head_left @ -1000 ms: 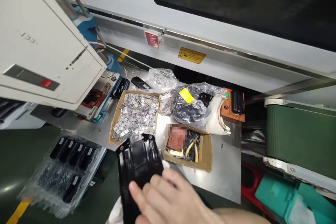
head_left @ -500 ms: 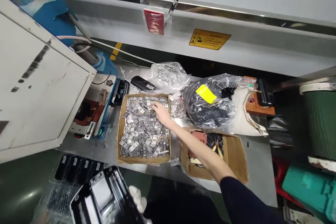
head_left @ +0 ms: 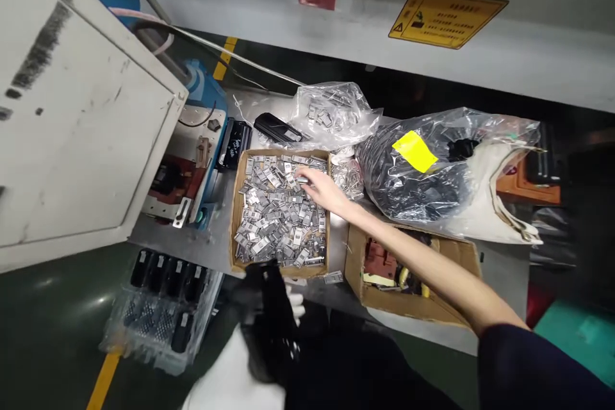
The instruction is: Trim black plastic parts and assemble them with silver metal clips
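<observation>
Pinching metal clip [head_left: 302, 180] in right hand [head_left: 323, 189]; gloved left hand [head_left: 291, 304] gripping black housing [head_left: 269, 320].

Right hand [head_left: 323, 189] bare, forearm uncovered up to a dark navy sleeve [head_left: 533, 365] that ended just past the elbow, left hand [head_left: 288, 307] in a white fabric glove, blurred, white cloth of the left arm below it, dark clothing over the lap.

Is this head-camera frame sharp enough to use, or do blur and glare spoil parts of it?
Head view: the metal clips in the cardboard box and the right hand over them read sharp; the black part in the left hand is motion-smeared; the right edge is dark and blurred; lamp glare sits on the green floor and the plastic bag.
</observation>
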The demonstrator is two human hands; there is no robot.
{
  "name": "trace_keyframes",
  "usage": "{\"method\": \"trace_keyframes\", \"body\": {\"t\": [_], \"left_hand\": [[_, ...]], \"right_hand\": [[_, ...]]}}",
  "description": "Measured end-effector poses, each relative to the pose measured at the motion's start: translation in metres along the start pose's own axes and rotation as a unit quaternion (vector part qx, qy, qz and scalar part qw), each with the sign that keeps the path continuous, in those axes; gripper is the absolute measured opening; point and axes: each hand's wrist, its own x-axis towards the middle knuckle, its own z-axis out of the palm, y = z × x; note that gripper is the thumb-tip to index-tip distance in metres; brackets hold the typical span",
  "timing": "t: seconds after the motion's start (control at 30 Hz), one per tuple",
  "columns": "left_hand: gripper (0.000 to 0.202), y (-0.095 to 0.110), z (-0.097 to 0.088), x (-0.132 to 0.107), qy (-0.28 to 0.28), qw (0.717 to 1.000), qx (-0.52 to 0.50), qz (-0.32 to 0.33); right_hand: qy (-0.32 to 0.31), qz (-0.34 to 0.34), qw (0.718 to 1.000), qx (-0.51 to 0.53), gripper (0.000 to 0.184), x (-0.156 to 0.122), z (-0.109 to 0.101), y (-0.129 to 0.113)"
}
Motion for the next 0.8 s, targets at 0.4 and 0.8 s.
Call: {"method": "trace_keyframes", "body": {"t": [0.4,0.8], "left_hand": [[0.057,0.08,0.024,0.055,0.023,0.911,0.322,0.257],[0.061,0.135,0.089,0.049,-0.005,0.801,0.42,0.428]], "right_hand": [[0.286,0.107,0.931,0.201,0.019,-0.269,-0.088,-0.066],[0.297,-0.065,0.939,-0.159,0.013,-0.345,-0.087,-0.044]]}}
